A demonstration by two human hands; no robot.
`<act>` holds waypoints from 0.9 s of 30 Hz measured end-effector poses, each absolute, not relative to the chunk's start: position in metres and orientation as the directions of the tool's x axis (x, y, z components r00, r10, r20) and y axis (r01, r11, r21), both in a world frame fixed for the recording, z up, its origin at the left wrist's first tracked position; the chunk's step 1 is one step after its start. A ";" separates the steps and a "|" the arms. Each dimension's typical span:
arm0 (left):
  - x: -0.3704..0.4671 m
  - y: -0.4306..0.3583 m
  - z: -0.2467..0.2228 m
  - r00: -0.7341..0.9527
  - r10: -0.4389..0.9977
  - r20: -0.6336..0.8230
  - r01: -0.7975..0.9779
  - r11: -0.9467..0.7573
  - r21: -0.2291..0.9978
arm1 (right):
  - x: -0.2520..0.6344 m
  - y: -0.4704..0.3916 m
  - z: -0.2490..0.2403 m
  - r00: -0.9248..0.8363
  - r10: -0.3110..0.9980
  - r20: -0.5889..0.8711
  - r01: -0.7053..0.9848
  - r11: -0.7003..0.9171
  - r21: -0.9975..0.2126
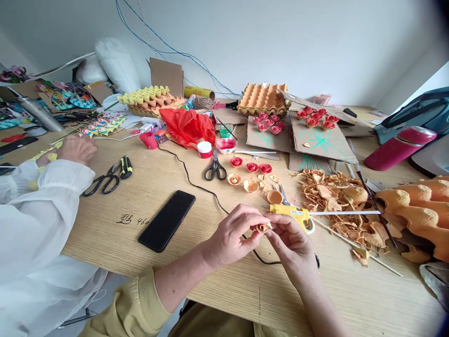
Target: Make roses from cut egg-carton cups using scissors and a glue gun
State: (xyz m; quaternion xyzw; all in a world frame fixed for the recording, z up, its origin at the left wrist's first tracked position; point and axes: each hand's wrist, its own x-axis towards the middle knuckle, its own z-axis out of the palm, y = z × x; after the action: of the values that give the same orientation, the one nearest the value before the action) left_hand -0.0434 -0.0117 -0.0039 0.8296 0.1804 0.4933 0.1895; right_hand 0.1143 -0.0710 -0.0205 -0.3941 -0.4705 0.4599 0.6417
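Between my two hands is a small orange egg-carton flower, curled like a rosebud. My left hand pinches it from the left, and my right hand grips its right side with thumb and fingertips. Just behind my right hand lies a yellow glue gun with a white glue stick in its back end. Beyond it are an orange cup piece, unpainted flowers and three red painted flowers. Scissors lie partly hidden behind the glue gun.
Carton scraps and an orange egg tray are at right, near a pink bottle. A black phone, cable and black-handled scissors lie left. Red flowers stand on cardboard. A co-worker's hand works at far left.
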 end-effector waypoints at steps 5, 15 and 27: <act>-0.044 -0.011 -0.003 0.447 0.485 0.751 0.079 -0.858 0.507 | 0.115 -0.071 -0.017 0.150 0.959 0.239 -0.204 0.267 -0.942; -0.038 -0.014 -0.002 0.417 0.648 0.638 -0.001 -0.701 0.713 | 0.116 -0.068 -0.015 0.180 0.960 0.217 -0.174 0.248 -0.953; -0.037 -0.013 -0.002 0.429 0.706 0.564 -0.073 -0.595 0.801 | 0.121 -0.067 -0.017 0.105 0.980 0.167 -0.237 0.188 -0.953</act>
State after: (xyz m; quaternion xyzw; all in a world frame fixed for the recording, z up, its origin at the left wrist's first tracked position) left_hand -0.0375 -0.0129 -0.0022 0.7462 0.2121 0.4905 0.3971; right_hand 0.1207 -0.0674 -0.0174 -0.4081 -0.4557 0.4896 0.6214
